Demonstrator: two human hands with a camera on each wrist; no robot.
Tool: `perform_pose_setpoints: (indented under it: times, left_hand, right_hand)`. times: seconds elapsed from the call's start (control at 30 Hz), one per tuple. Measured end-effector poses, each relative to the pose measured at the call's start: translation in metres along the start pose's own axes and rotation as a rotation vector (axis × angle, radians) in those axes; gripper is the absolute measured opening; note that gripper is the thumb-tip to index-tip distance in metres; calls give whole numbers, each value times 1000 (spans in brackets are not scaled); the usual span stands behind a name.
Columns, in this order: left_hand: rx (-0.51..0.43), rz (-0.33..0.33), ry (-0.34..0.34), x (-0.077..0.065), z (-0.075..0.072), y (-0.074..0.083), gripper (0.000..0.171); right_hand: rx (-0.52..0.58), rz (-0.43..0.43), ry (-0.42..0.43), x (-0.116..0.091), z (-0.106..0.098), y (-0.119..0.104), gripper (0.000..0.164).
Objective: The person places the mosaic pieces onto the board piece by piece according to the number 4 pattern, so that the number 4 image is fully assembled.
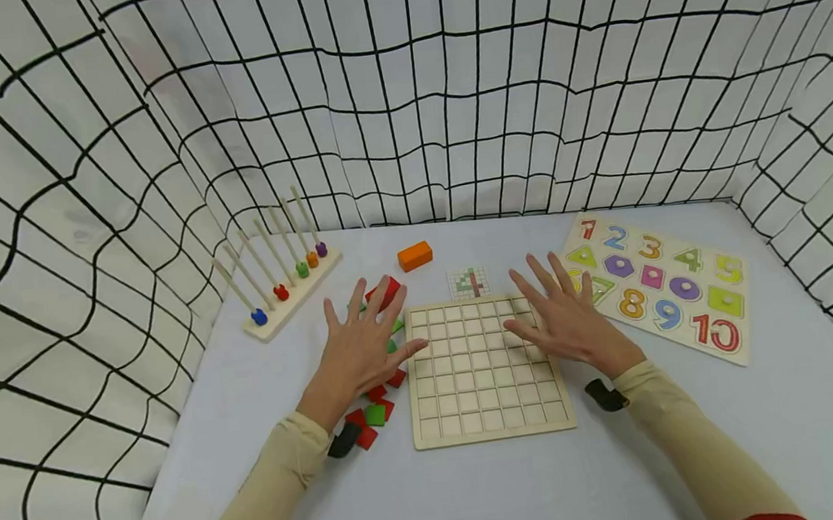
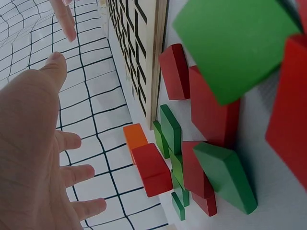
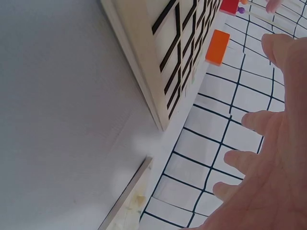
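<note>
My left hand [image 1: 356, 351] is spread, fingers straight, above the red and green tiles beside the wooden grid board [image 1: 493, 432]; it holds nothing. My right hand [image 1: 571, 320] is also spread, over the board's right edge, likewise holding nothing. The board is a square tray of shallow cells with no tiles in them. In the left wrist view, a green tile [image 2: 235, 43] and a red tile [image 2: 213, 108] lie close by, with more heaped behind. Part of the heap is hidden under my left hand in the head view.
Behind the board lie a small printed grid card [image 1: 468, 283] and an orange block [image 1: 414, 256]. A red block [image 1: 387, 294] sits by my left fingertips. A peg stand [image 1: 268, 329] with coloured beads is at left, a number puzzle [image 1: 729, 347] at right. Black netting [image 1: 446, 98] surrounds the table.
</note>
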State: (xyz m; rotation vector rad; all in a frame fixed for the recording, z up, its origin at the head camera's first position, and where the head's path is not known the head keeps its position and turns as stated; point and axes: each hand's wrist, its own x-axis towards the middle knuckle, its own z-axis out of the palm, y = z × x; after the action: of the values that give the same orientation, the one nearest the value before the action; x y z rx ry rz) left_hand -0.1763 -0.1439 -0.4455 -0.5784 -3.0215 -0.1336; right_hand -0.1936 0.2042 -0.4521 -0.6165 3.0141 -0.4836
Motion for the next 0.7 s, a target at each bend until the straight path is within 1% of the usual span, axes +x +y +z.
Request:
perform_pose_setpoints:
  times: [0.27,0.5,0.57,0.7]
  left_hand:
    - [-4,12,-28,-5,-2,1,93]
    - [3,51,-27,-12,-4,-4,92]
    - [-5,52,-27,-15,-4,-6,91]
    - [-31,45,-49,-23,-6,-11,90]
  right_hand:
    - [-12,6,-1,-5,3,5,86]
    - [2,-51,19,-5,2,6,84]
    - [4,-66,19,-4,2,7,84]
    - [33,-80,-2,-6,1,12,83]
